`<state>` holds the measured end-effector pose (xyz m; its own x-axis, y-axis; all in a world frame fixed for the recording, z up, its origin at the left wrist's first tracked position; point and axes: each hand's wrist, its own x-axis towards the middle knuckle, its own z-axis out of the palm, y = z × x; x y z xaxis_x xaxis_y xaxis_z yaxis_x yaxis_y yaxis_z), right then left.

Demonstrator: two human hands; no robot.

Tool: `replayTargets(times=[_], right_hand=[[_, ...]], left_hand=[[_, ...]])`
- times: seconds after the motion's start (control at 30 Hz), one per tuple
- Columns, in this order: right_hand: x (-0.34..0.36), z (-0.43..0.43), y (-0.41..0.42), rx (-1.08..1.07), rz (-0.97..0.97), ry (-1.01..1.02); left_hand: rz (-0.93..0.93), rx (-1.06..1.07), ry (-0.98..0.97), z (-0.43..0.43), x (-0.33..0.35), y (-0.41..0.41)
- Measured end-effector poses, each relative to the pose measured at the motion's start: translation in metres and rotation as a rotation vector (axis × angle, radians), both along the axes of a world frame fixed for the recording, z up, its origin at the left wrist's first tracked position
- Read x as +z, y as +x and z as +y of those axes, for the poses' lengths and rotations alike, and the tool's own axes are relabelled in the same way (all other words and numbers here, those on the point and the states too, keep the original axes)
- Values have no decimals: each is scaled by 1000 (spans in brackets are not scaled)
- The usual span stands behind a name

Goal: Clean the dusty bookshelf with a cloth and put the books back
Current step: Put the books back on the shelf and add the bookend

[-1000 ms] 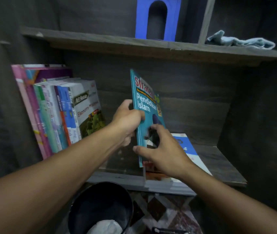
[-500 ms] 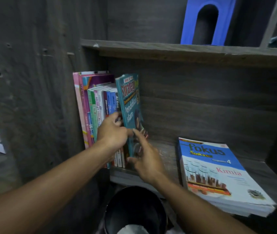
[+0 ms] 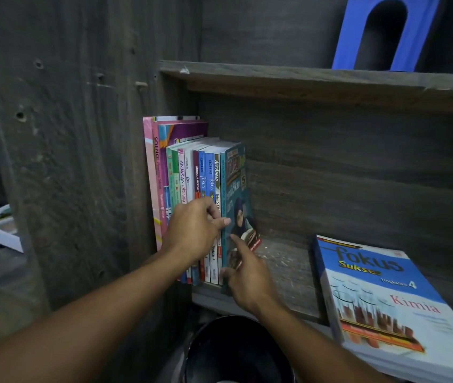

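A teal book stands upright at the right end of a row of upright books against the left wall of the dark wooden shelf. My left hand rests on the spines of the row, thumb against the teal book's spine. My right hand pinches the teal book's lower front edge, index finger lying on its cover. A stack of books with a blue "fokus Kimia" cover lies flat at the right of the same shelf. No cloth is in view.
A blue bookend stands on the upper shelf board. A black round bin sits below the shelf edge. The cabinet's side panel fills the left; a white tray lies beyond it.
The teal book moved left from mid-shelf and now stands tight against the row. Both hands followed it, and the view has swung left, taking the cloth on the upper shelf out of frame.
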<state>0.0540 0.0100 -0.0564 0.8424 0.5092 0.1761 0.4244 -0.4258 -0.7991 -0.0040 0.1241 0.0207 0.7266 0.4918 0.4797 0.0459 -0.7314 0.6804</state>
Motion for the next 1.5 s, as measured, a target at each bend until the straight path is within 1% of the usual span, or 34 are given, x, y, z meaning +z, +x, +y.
replayTargets(times=[0.13,0.5,0.63,0.73,0.8,0.9,1.0,1.17,1.3,1.37,1.43,1.5], right_hand=[[0,1,3,-5,1,-1],[11,-11,3,-12,30,-2],[23,-27,-1,-9,-18,-1],[39,-49,-8,7,-98,-32],[47,-68,-10,-9,-155,-37],[52,-102,-8,-61,-199,-81],[53,-145,-1,-144,-211,-139],[43,-226,12,-369,-150,-261],[34,-277,20,-487,-64,-321],[32,-293,23,-501,-49,-306],[30,-304,25,-460,-18,-245],[24,-310,28,-403,31,-176]], left_hand=[[19,22,82,-1,-3,2],[66,54,182,-6,1,4],[53,44,194,-7,-3,1],[48,34,231,-10,-8,-1],[24,34,258,-14,-10,-4],[13,-5,232,-27,-12,-6],[129,-111,167,-51,-18,-3],[319,-296,63,-111,-45,20],[459,-418,-53,-163,-60,43],[527,-445,-43,-173,-66,56],[571,-472,4,-175,-67,64],[605,-493,-32,-173,-68,68]])
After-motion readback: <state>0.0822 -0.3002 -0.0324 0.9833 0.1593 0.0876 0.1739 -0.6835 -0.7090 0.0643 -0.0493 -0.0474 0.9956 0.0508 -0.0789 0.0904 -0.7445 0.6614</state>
